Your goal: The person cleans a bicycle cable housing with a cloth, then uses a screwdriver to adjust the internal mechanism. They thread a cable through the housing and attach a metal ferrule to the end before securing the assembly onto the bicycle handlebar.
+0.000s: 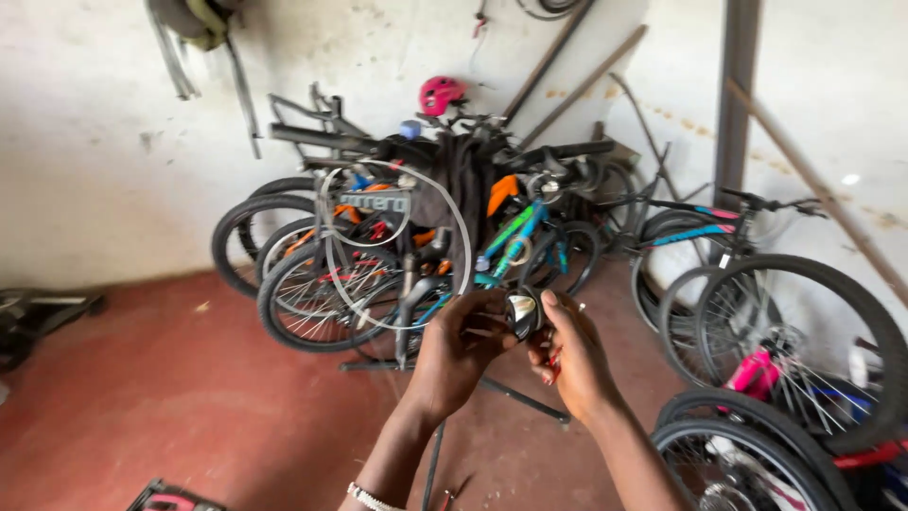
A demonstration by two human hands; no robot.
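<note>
Far left: a dark stand (pixel 43 312) sits low on the red, scuffed floor (pixel 189 378) beneath a stained white wall (pixel 95 142).
Left-centre: a heap of parked bicycles (pixel 378 255) leans on that wall – spoked wheels, knobbly tyres, a pink helmet (pixel 441 93) perched on top.
Cable: a pale cable (pixel 397 246) curls in a springy loop up from our left hand.
Left hand: our left hand (pixel 459 355) is closed around the end of the cable and steadies the black part (we cannot see exactly how the fingers sit behind it).
Part: a small black rounded component (pixel 523 312) with a glossy face, held between both hands, out in front of the bikes.
Right hand: our right hand (pixel 572 355) pinches the component's right edge, fingers narrow – something small and red shows beneath them.
Handling, in our judgement: keep the slick part braced firmly and feed the cable straight, without kinking the loop.
Right: more bicycle wheels (pixel 785 350) crowd in, beside a grey steel post (pixel 736 95).
</note>
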